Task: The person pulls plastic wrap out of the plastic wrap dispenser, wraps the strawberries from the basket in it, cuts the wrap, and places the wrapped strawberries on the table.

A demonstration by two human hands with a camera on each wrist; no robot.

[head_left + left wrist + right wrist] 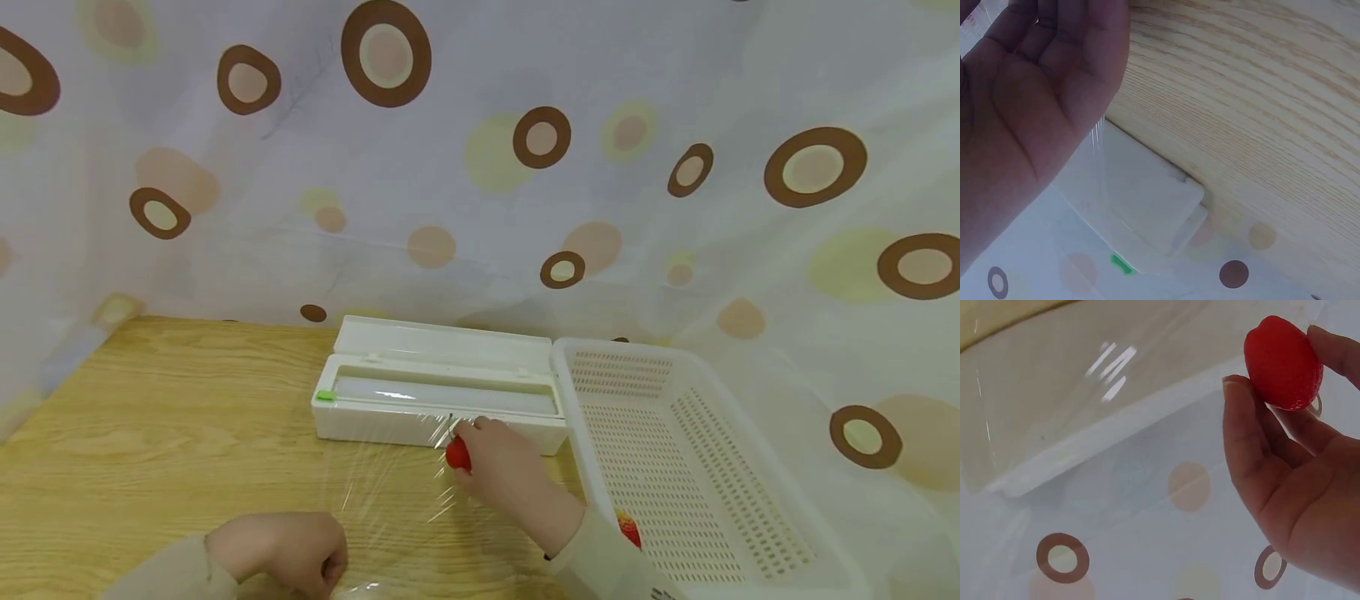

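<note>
A clear sheet of cling film (397,508) stretches toward me over the table from a white dispenser box (427,427) with its lid raised. Inside the box lies the film roll (450,397). My left hand (288,546) has curled fingers gripping the near end of the film; the fingertips are partly hidden. In front of the box, my right hand (506,471) pinches a small red fruit-like piece (1282,365) between thumb and fingers, above the film. The head view shows a thin dark stem on this piece.
A white perforated basket (581,442) stands at the right, beside the box. A red-and-yellow piece (628,528) lies in it, partly hidden by the right sleeve. A green slider (326,396) sits at the box's left end. Patterned cloth (450,192) hangs behind the wooden table (187,433).
</note>
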